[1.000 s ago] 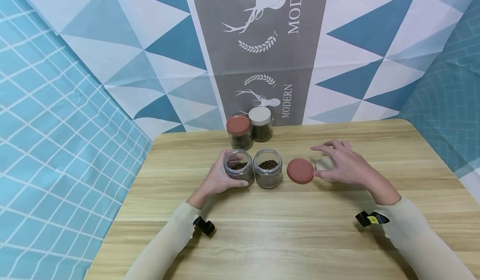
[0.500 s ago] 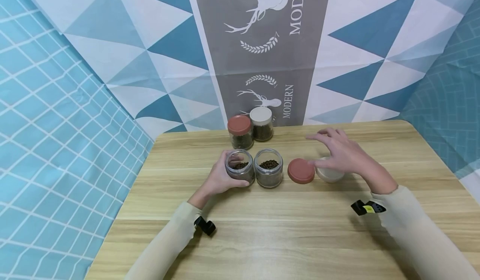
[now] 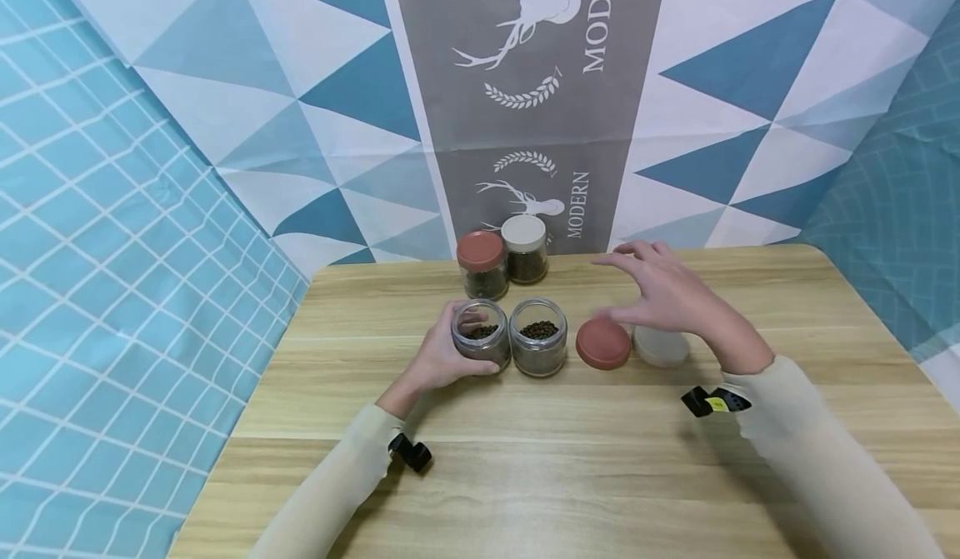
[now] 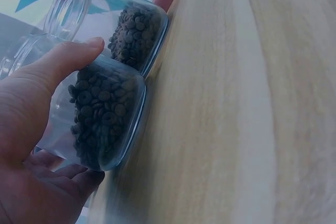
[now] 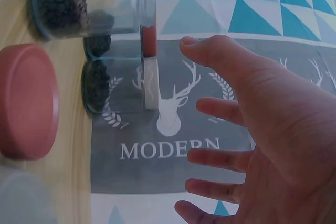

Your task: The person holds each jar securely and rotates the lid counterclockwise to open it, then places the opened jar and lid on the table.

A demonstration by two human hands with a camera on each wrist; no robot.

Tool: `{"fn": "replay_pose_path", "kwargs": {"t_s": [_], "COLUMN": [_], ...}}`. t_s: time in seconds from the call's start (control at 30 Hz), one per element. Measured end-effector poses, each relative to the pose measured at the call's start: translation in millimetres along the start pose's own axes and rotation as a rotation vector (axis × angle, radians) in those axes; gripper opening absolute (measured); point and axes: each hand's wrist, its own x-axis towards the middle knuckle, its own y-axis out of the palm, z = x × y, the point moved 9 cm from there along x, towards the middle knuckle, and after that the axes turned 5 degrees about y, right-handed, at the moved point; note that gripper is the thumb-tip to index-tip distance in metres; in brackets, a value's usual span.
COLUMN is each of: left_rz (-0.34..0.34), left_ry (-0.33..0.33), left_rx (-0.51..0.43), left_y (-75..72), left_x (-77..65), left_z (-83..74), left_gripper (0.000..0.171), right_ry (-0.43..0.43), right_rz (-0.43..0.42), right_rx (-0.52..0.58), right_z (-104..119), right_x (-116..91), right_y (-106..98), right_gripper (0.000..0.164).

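Observation:
My left hand (image 3: 444, 351) grips an open glass jar (image 4: 100, 114) part filled with small dark pellets, thumb on the near side and fingers around the far side. Right beside it stands a second open glass jar (image 3: 538, 338) with similar brown pellets. My right hand (image 3: 660, 292) hovers over the table with fingers spread and nothing between them. Below it a red lid (image 3: 603, 344) lies on the wood, next to a white lid (image 3: 662, 347) partly covered by the hand in the head view. In the right wrist view the thumb points toward the second jar's mouth.
Behind the open jars stand two closed jars, one with a red lid (image 3: 481, 251) and one with a white lid (image 3: 523, 232). Patterned cloth (image 3: 525, 84) hangs at the table's back edge. The wooden table (image 3: 525, 476) extends toward me.
My right hand has lifted off the white lid and moved left, over the red lid toward the second jar. The left hand keeps its grip on the first jar.

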Motion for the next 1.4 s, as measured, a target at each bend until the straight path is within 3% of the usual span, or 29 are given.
{"fn": "replay_pose_path", "kwargs": {"t_s": [0.33, 0.77, 1.17, 1.4], "left_rz": [-0.001, 0.003, 0.005, -0.001], "left_ry": [-0.019, -0.027, -0.029, -0.026], "left_rx": [0.014, 0.015, 0.011, 0.001], "left_y": [0.1, 0.6, 1.4, 1.4], "left_x": [-1.4, -1.8, -2.9, -2.6], "left_z": [2.5, 3.5, 4.0, 6.9], "left_gripper": [0.104, 0.104, 0.104, 0.104], "right_ry": [-0.097, -0.233, -0.138, -0.134], "right_rz": [-0.015, 0.079, 0.178, 0.202], "right_rx": [0.066, 0.097, 0.040, 0.056], "right_z": [28.7, 74.0, 99.1, 120.4], "right_x": [28.9, 73.7, 119.5, 138.2], "right_y": [-5.9, -12.9, -4.8, 4.1], "right_gripper": [0.076, 0.080, 0.074, 0.074]}}
